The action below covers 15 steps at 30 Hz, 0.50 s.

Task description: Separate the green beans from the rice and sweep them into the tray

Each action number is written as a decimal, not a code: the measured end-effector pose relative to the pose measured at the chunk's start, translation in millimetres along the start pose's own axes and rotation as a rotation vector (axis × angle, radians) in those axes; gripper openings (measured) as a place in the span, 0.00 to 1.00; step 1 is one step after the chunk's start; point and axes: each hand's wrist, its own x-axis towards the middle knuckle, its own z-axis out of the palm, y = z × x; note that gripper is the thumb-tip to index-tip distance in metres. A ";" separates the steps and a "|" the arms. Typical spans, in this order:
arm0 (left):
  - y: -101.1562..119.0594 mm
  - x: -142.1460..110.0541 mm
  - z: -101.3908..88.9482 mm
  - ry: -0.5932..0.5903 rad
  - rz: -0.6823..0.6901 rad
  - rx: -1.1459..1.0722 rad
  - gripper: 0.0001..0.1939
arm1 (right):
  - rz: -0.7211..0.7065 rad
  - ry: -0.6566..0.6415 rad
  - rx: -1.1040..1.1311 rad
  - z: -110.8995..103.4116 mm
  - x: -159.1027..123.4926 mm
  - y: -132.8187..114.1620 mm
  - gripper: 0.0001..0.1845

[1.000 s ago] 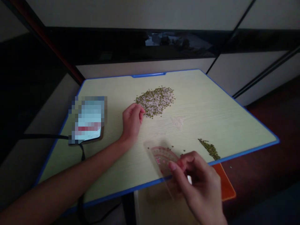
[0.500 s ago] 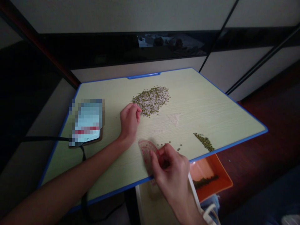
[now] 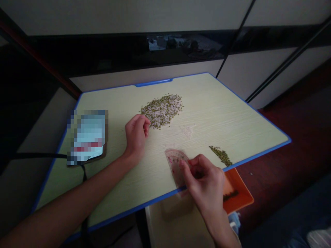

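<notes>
My right hand (image 3: 207, 175) pinches a clear protractor (image 3: 172, 167) with red markings, held over the front edge of the pale table (image 3: 245, 117). A few green beans show by the protractor. My left hand (image 3: 137, 132) is closed and rests at the near left edge of a mixed pile of green beans and white grains (image 3: 162, 110); what its fingers hold, if anything, is hidden. To the right lies a small heap of green beans (image 3: 221, 155). A thin patch of white grains (image 3: 187, 131) is spread between the pile and my right hand.
A phone-like device with a blurred screen (image 3: 90, 132) lies at the table's left, with a black cable (image 3: 41, 155) beside it. Below the front edge are an orange tray (image 3: 239, 189) with dark contents and a pale container (image 3: 178, 224). Cabinet doors stand behind the table.
My right hand and the protractor have moved to the right along the front edge, toward the small bean heap. My left hand stays beside the pile. The view has shifted slightly.
</notes>
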 end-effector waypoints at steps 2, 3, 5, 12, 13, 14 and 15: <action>0.1 0.0 0.1 -0.001 0.000 -0.004 0.11 | 0.018 -0.005 -0.020 -3.0 2.7 3.5 0.15; 0.1 0.0 0.2 -0.002 0.001 -0.006 0.11 | 0.023 -0.005 -0.030 -4.4 4.0 5.0 0.14; -0.2 -0.1 0.3 -0.005 0.002 -0.009 0.10 | 0.030 0.007 -0.052 -6.9 6.8 7.4 0.15; 0.5 -1.3 0.4 0.006 -0.006 0.001 0.10 | 0.091 -0.024 -0.036 -13.2 16.2 14.4 0.15; 1.1 -1.5 0.2 0.006 -0.008 0.001 0.10 | 0.097 -0.029 -0.026 -14.2 17.1 15.6 0.15; 1.6 -1.6 -0.1 0.006 -0.008 0.001 0.10 | 0.098 -0.031 -0.019 -15.2 17.9 16.9 0.14; 2.1 -1.7 -0.3 0.004 -0.008 0.002 0.10 | 0.097 -0.031 -0.014 -16.2 18.6 18.3 0.14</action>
